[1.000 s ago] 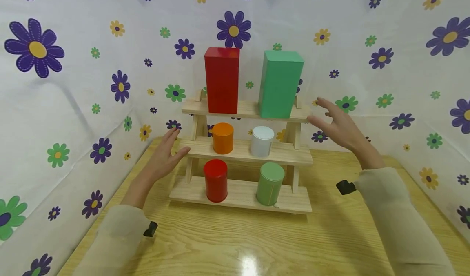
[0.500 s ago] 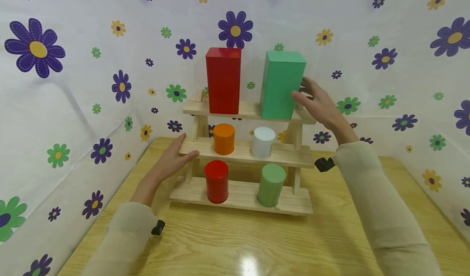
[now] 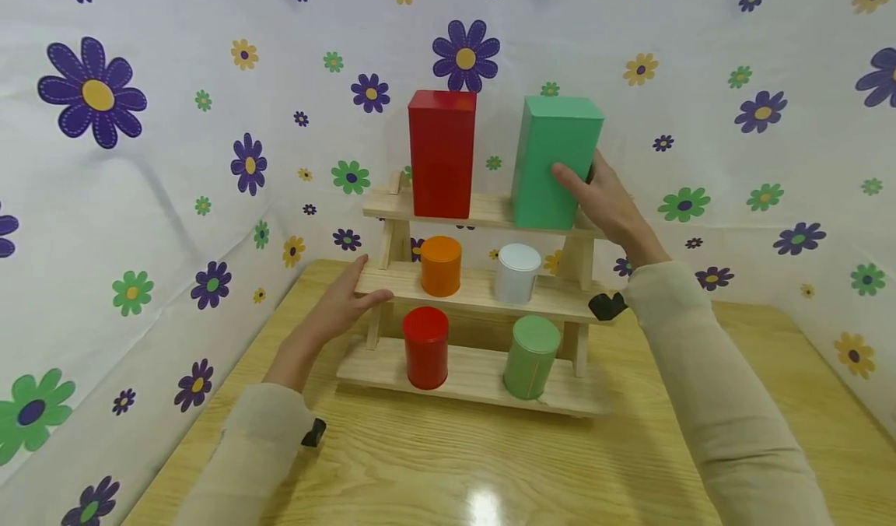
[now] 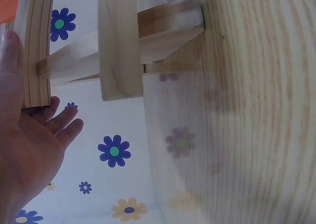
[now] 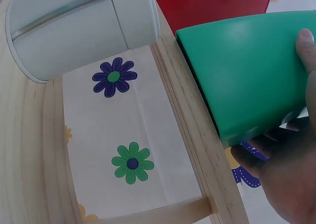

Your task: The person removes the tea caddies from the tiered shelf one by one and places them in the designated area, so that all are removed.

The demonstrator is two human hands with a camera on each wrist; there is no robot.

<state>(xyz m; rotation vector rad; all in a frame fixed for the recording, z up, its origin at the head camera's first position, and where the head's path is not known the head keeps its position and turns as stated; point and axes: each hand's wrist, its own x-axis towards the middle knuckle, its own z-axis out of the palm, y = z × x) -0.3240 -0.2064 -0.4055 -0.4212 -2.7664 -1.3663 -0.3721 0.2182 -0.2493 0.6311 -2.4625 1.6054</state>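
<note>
A three-step wooden display stand [image 3: 462, 370] stands on the table. On its top step are a tall red box [image 3: 442, 160] and a tall green box [image 3: 549, 137]. My right hand [image 3: 607, 205] grips the green box by its right side, thumb on the front and fingers behind. The right wrist view shows the green box's [image 5: 252, 71] lower edge at the top board. My left hand [image 3: 337, 308] holds the left end of the middle step; in the left wrist view its thumb [image 4: 8, 54] lies along one side of the board and the fingers reach round the end.
An orange tin [image 3: 441, 268] and a white tin [image 3: 516, 275] sit on the middle step. Below them, a red tin [image 3: 425, 348] and a light green tin [image 3: 532, 359] occupy the bottom step. Flower-printed cloth [image 3: 168, 222] surrounds the wooden table [image 3: 406, 464].
My right hand has moved left from beside the stand and taken hold of the green box. The left hand has moved right onto the middle step's end. The head view has shifted slightly.
</note>
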